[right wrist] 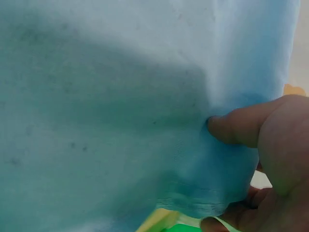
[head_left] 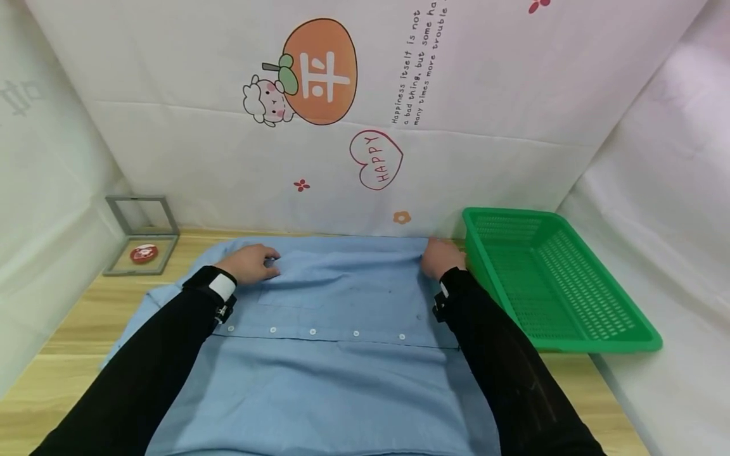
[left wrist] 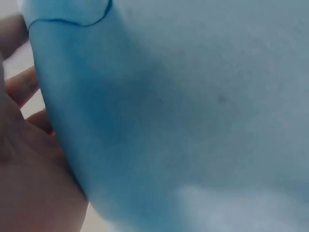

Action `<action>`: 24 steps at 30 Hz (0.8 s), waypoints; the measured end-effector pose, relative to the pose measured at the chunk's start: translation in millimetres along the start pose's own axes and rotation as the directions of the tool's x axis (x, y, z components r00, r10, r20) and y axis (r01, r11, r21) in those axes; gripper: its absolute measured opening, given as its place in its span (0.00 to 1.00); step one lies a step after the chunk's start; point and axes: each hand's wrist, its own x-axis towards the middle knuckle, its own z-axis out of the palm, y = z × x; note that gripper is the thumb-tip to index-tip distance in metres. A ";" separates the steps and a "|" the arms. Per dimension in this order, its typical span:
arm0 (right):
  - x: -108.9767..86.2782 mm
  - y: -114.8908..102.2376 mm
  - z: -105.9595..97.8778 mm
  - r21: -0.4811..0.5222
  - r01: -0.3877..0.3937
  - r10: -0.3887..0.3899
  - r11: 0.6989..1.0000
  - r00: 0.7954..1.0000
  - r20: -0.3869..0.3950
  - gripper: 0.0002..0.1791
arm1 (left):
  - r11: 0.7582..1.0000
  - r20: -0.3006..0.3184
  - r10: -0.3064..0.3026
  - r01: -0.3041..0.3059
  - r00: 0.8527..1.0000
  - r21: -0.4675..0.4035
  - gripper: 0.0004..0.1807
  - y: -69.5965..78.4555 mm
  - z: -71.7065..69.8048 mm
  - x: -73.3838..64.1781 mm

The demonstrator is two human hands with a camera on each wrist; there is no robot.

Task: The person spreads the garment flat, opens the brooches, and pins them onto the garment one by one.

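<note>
A light blue button-up shirt [head_left: 342, 392] lies spread on the wooden table, its row of white buttons running crosswise. At its far right corner my right hand [head_left: 443, 258] pinches the hem; in the right wrist view the thumb [right wrist: 234, 126] presses on the cloth, with fingers behind it. My left hand [head_left: 248, 263] rests on the far left part of the shirt, thumb and forefinger curved with a gap between them. In the left wrist view, blue cloth [left wrist: 169, 116] fills most of the picture and hides the fingertips of the left hand [left wrist: 38, 174].
A green plastic basket [head_left: 576, 345] stands right of the shirt, close by the right forearm. On the back left of the table [head_left: 74, 342] sits an open grey-framed case [head_left: 137, 273] with a red round item [head_left: 144, 254]. A printed white cloth [head_left: 485, 171] hangs behind.
</note>
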 end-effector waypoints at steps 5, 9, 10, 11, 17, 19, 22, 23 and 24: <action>2.7 7.9 4.6 0.051 -0.003 0.003 0.999 1.000 -0.008 0.37 | 1.000 -0.088 0.019 -0.018 0.996 0.011 0.17 -0.4 4.4 4.0; 0.2 10.6 4.5 0.088 -0.017 0.018 0.996 1.000 -0.004 0.36 | 1.000 -0.240 0.004 0.001 0.971 0.023 0.15 -2.1 3.7 10.1; -0.7 10.6 4.3 0.089 -0.023 0.023 0.996 1.000 0.001 0.35 | 0.999 -0.270 -0.012 0.020 0.963 0.027 0.16 -1.7 2.6 10.5; -1.5 10.6 4.0 0.090 -0.030 0.030 0.995 1.000 0.008 0.35 | 0.999 -0.295 -0.032 0.043 0.955 0.029 0.16 -1.1 1.6 11.0; 0.0 13.2 7.4 0.114 -0.057 0.062 0.992 0.997 -0.040 0.34 | 0.989 -0.242 -0.134 0.147 0.961 0.036 0.19 6.5 -2.4 9.4; 2.4 16.5 10.1 0.154 -0.069 0.080 0.986 0.995 -0.064 0.33 | 0.988 -0.188 -0.118 0.133 0.975 0.072 0.19 8.4 -2.4 8.6; 4.9 22.2 13.3 0.202 -0.086 0.101 0.976 0.993 -0.066 0.33 | 0.989 -0.163 -0.084 0.103 0.983 0.110 0.17 7.9 -0.6 8.1; 4.9 23.7 13.7 0.200 -0.089 0.103 0.976 0.993 -0.061 0.33 | 0.990 -0.179 -0.076 0.095 0.981 0.103 0.15 7.3 -0.2 8.2; 4.2 24.5 13.3 0.200 -0.090 0.103 0.976 0.993 -0.055 0.33 | 0.992 -0.204 -0.069 0.090 0.977 0.093 0.14 6.1 0.4 8.6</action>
